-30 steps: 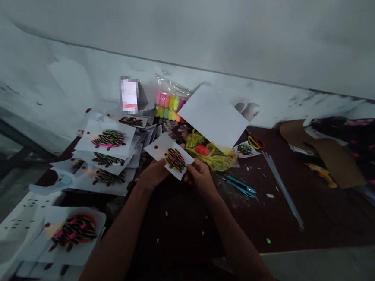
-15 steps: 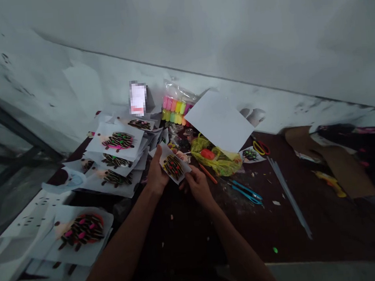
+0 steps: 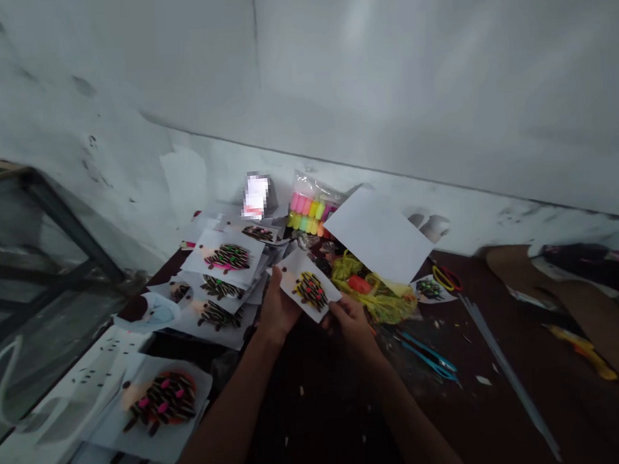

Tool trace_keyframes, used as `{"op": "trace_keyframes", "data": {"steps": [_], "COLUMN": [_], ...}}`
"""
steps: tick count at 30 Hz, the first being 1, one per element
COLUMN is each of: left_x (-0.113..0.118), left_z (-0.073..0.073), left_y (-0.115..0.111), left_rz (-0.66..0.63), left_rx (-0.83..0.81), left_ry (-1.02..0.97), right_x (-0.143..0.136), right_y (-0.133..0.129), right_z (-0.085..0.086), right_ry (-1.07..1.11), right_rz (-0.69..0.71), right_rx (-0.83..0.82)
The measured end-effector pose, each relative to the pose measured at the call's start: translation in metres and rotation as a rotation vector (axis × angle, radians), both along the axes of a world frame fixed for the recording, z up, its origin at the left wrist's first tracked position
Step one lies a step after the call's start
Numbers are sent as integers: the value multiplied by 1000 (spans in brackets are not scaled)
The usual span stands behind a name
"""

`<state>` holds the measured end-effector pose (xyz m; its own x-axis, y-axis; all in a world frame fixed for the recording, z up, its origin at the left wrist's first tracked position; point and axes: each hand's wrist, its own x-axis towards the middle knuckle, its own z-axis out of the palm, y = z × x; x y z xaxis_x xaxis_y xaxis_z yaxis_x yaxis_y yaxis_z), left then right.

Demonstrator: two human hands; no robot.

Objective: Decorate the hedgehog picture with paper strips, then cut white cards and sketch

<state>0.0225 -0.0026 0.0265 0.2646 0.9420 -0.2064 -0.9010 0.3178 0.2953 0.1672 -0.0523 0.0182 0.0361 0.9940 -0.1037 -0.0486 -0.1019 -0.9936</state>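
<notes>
A white paper card [image 3: 303, 282] with a dark striped hedgehog figure, dotted yellow and red, is held up between both hands above the dark table. My left hand [image 3: 279, 307] grips its left edge, thumb on top. At the lower right corner, my right hand [image 3: 350, 320] pinches the card between thumb and fingers. Similar hedgehog cards [image 3: 225, 254] lie in a stack to the left. Beyond my right hand is a yellow-green plastic bag [image 3: 387, 306] with a red lump in it.
Coloured clay packs [image 3: 308, 214] and a lit phone [image 3: 256, 195] stand by the wall. A blank white sheet [image 3: 379, 234] leans behind the bag. Blue scissors [image 3: 429, 357], red-yellow scissors [image 3: 446, 278], grey strips [image 3: 508, 373] and a yellow cutter [image 3: 581, 350] lie rightward.
The camera view has shifted, so the scene sits lower and further right. The card is turned more toward the camera and shows more of its face; both hands still hold it.
</notes>
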Motion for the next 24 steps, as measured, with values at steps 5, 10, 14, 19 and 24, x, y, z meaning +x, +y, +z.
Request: {"op": "trace_keyframes", "data": {"steps": [5, 10, 14, 19, 24], "left_x": [-1, 0, 1, 3, 4], "left_z": [-3, -12, -16, -14, -13], "left_y": [2, 8, 11, 11, 12], "left_rz": [-10, -92, -132, -134, -121], "left_rx": [-94, -179, -200, -213, -197], "left_ry": [-24, 104, 162, 204, 214], "right_x": [6, -10, -32, -64, -82], "right_y": [39, 90, 130, 172, 192], "right_z": [15, 26, 32, 36, 37], "right_ry": [76, 128, 112, 44, -101], "right_rz": [-23, 43, 49, 107, 196], "right_rx": [-28, -139, -134, -140, -103]}}
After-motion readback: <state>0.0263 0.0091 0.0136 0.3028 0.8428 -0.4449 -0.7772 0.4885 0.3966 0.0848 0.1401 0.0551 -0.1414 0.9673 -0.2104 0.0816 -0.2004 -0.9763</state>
